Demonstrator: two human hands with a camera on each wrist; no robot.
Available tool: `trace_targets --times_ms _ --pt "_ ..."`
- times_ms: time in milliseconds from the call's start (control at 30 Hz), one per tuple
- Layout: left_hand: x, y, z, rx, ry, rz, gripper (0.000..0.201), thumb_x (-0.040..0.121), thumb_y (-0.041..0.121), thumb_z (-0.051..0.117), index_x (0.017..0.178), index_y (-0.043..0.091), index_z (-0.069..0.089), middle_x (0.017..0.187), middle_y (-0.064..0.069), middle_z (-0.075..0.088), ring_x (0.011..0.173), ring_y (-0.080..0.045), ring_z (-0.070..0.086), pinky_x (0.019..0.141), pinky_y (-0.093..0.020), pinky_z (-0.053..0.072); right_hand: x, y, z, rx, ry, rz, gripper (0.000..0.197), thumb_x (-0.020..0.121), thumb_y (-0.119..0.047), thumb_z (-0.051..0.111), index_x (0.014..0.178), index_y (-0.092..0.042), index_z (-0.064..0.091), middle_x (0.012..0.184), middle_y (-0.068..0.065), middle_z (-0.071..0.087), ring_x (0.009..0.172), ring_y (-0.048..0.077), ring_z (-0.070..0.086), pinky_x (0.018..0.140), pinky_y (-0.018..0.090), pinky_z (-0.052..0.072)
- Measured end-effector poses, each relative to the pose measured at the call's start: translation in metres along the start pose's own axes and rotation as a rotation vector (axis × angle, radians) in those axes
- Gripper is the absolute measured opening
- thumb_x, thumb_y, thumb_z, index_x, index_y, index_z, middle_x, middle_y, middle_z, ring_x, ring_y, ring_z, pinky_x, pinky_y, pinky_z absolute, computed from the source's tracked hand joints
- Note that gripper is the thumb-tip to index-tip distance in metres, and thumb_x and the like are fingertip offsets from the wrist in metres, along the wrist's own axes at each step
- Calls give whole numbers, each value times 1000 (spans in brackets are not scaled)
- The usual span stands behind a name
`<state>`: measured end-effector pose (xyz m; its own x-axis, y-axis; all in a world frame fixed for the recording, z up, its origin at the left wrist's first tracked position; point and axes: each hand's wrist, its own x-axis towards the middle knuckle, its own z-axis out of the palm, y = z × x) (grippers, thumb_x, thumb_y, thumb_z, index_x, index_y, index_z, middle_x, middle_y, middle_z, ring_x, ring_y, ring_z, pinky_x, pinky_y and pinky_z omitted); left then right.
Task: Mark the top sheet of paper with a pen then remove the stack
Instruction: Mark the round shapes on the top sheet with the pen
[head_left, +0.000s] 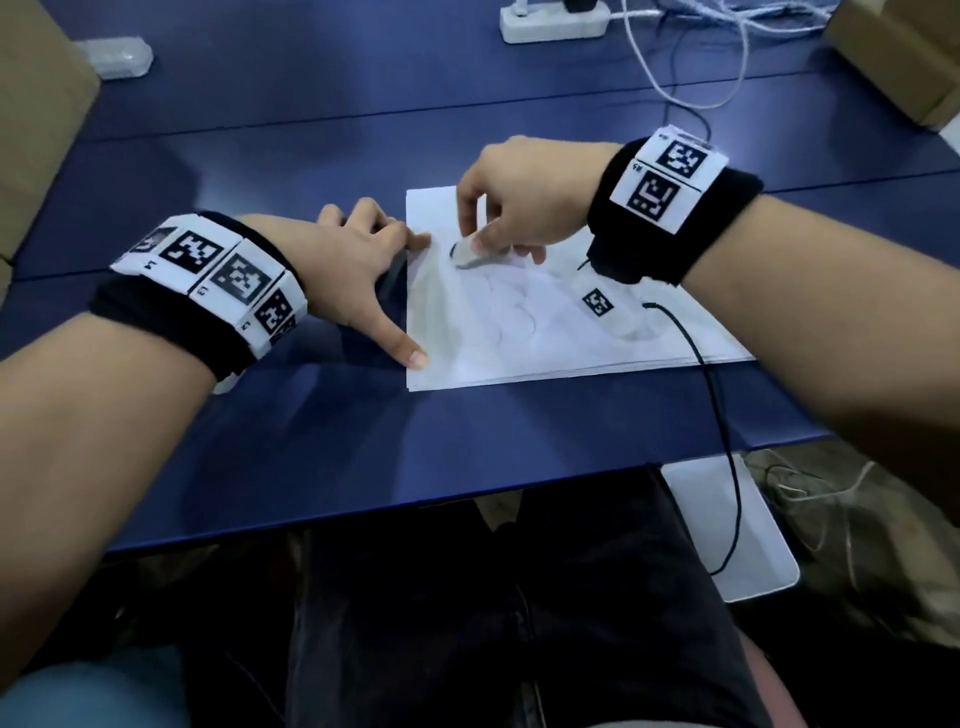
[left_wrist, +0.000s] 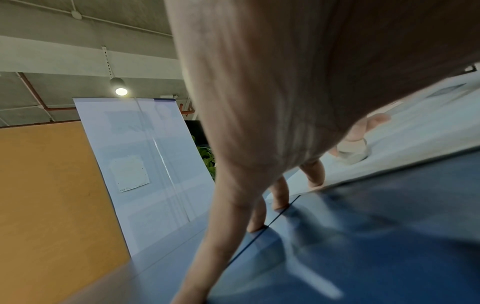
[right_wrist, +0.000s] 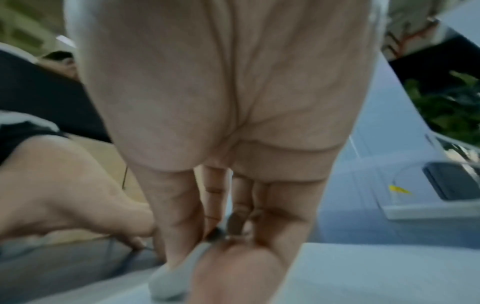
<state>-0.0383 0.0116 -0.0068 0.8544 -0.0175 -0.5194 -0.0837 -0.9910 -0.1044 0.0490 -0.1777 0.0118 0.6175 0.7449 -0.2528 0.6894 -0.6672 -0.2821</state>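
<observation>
A thin stack of white paper (head_left: 545, 343) lies on the blue table (head_left: 311, 441), with faint curved lines on its top sheet. My left hand (head_left: 405, 299) is spread beside the stack's left edge, its thumb and fingertips (left_wrist: 315, 174) pressing down on that edge. My right hand (head_left: 475, 241) hovers over the sheet's upper left part and pinches a thick grey-white pen (head_left: 465, 255) between thumb and fingers. The pen (right_wrist: 171, 281) is tilted with its lower end at the paper (left_wrist: 402, 148); the tip is blurred.
A white power strip (head_left: 553, 23) and loose white cables lie at the back. Cardboard boxes stand at the back right (head_left: 904, 57) and left (head_left: 36, 130). A black cable (head_left: 727, 441) runs from my right wrist across the paper and over the table's front edge.
</observation>
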Motion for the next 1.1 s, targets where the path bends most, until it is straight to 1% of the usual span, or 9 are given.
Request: trace_targets --times_ms 67,200,267,467,633,733,900,1000,1100 --pt "0 -1 1 -4 2 -2 144 29 97 61 151 41 7 138 7 21 128 -24 27 105 -53 40 -2 -1 2 -2 -18 -15 15 89 -38 64 93 -24 64 72 -1 75 52 10 70 74 31 58" --pt "1 1 1 0 10 7 147 28 98 61 152 39 8 137 6 21 126 -25 28 106 -54 39 -20 -17 10 14 -272 -162 9 87 -31 69 95 -25 69 72 -1 72 52 13 69 66 28 55" --pt "2 1 2 8 6 4 146 30 97 62 152 39 6 136 7 21 125 -24 27 105 -55 39 -19 -18 9 4 -307 -163 8 87 -29 70 94 -26 69 69 -2 72 52 14 69 66 28 56" --pt "-1 0 1 -12 -6 15 144 33 97 62 152 39 4 139 9 19 130 -24 24 105 -55 39 0 1 0 -24 -6 -14 17 89 -37 66 97 -21 66 66 -3 72 52 12 70 61 25 50" --pt "1 -2 4 -33 11 28 145 32 97 63 153 39 6 137 10 18 127 -22 24 107 -53 39 -23 -15 13 95 -282 -160 17 86 -37 72 97 -24 69 74 1 73 51 14 68 65 29 57" --pt "2 -1 3 -29 27 34 146 31 97 62 153 37 10 138 10 18 128 -21 22 107 -54 38 -19 -12 13 25 -161 -135 10 89 -30 67 98 -24 68 71 -1 72 49 12 68 68 31 58" --pt "1 0 0 38 63 66 149 27 100 52 154 30 19 157 13 3 145 -21 2 109 -75 9 -5 5 1 -28 37 5 24 89 -40 64 98 -19 66 68 0 70 50 16 68 65 30 56" --pt "2 0 1 42 89 103 145 32 99 55 154 27 21 157 14 8 146 -18 6 115 -68 5 -17 -4 8 15 -100 -105 18 88 -38 67 98 -22 67 70 -2 71 50 14 68 62 29 56" --pt "2 1 0 19 76 116 147 31 99 56 154 27 18 152 15 16 143 -17 17 114 -62 21 -25 -12 13 63 -271 -163 14 86 -34 71 97 -25 69 72 1 72 50 15 68 65 31 58"
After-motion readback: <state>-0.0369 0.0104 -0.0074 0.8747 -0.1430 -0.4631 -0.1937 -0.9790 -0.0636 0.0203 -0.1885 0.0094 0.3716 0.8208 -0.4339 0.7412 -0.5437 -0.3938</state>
